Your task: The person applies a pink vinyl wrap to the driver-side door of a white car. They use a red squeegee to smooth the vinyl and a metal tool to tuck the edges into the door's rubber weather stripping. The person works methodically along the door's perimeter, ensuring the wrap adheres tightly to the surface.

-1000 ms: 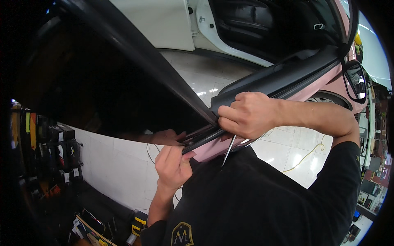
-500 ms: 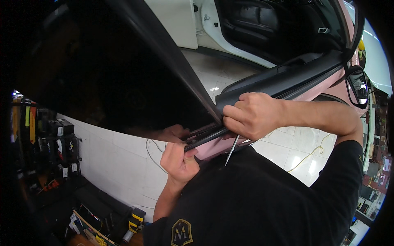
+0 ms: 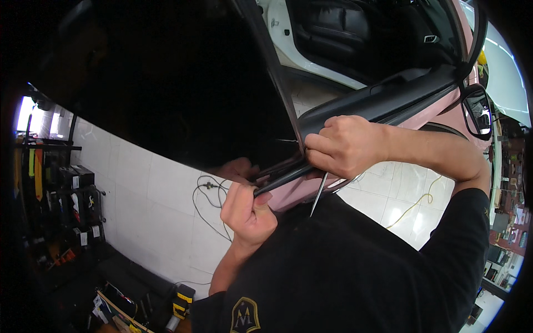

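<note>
My left hand (image 3: 248, 215) is closed, thumb against fingers, on the end of a black window trim strip (image 3: 284, 180) along the top of a pink car door (image 3: 294, 192). Curled into a fist, my right hand (image 3: 345, 145) rests at the strip's other visible part, beside the lower corner of the dark window glass (image 3: 194, 94). A thin silver metal rod (image 3: 318, 195) with a narrowing tip sticks out below that fist, pointing down toward my black shirt. Its other end is hidden in the hand. The right fingertips are hidden too, so I cannot tell whether they also grip the strip.
The door's black inner panel (image 3: 383, 97) runs up toward a side mirror (image 3: 478, 114). Beyond it stands a white car (image 3: 311, 58) with dark seats. Cables (image 3: 201, 194) lie on the pale tiled floor. A yellow-black power tool (image 3: 182, 302) and shelves (image 3: 83, 194) are at left.
The view has shifted slightly, and the window glass and its frame edge show further right. Both hands keep their holds, with the rod still below the right fist.
</note>
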`<action>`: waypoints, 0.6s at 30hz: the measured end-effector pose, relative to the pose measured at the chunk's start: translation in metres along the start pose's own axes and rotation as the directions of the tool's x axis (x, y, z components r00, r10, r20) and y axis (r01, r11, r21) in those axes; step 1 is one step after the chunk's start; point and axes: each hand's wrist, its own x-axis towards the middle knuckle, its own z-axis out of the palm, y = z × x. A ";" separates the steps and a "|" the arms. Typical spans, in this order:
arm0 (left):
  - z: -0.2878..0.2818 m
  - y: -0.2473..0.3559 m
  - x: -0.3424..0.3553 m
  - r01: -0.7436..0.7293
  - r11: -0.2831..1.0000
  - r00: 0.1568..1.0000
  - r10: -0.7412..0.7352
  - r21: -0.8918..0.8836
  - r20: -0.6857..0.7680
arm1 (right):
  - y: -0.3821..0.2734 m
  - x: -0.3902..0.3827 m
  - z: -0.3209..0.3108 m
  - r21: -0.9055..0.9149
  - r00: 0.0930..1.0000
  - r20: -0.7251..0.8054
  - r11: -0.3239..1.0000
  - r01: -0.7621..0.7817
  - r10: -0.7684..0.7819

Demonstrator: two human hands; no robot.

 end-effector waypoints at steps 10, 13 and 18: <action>-0.009 0.002 0.002 0.071 0.997 0.995 -0.073 0.027 0.065 | 0.003 0.004 0.005 0.009 0.999 -0.040 1.000 -0.023 0.023; -0.022 0.005 -0.005 0.097 0.994 0.983 -0.086 -0.059 0.160 | -0.008 -0.001 0.010 0.003 0.993 -0.114 1.000 -0.002 0.002; -0.034 -0.016 -0.012 -0.031 0.995 0.978 0.050 -0.095 0.201 | -0.016 0.002 0.022 0.021 0.980 -0.195 0.999 0.028 -0.023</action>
